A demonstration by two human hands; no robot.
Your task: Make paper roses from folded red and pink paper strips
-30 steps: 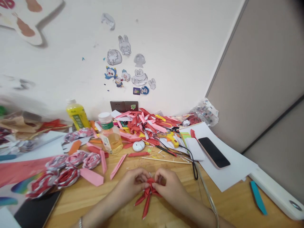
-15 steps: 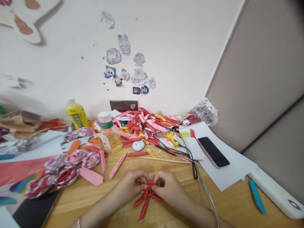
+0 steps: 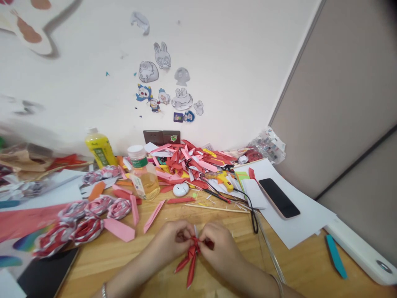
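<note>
Between my two hands is a red folded-paper piece with narrow pointed strips hanging down toward me. My left hand pinches its upper left side with thumb and fingertips. On the opposite side, my right hand grips it with curled fingers. A thin whitish tip pokes up just above the paper, between the fingertips. The part inside the fingers is hidden. Past my hands lie a pink folded strip and a thin wooden stick.
A heap of red and pink folded strips lies against the wall, beside a yellow glue gun with a black cord. Two drink bottles, one clear and one yellow, stand left. A phone rests on white paper; braided rosettes lie left.
The red paper has turned slightly in my hands, and its right-hand strip is now hidden behind my right hand. The whitish tip above it shows more. My right fingers have shifted a little.
</note>
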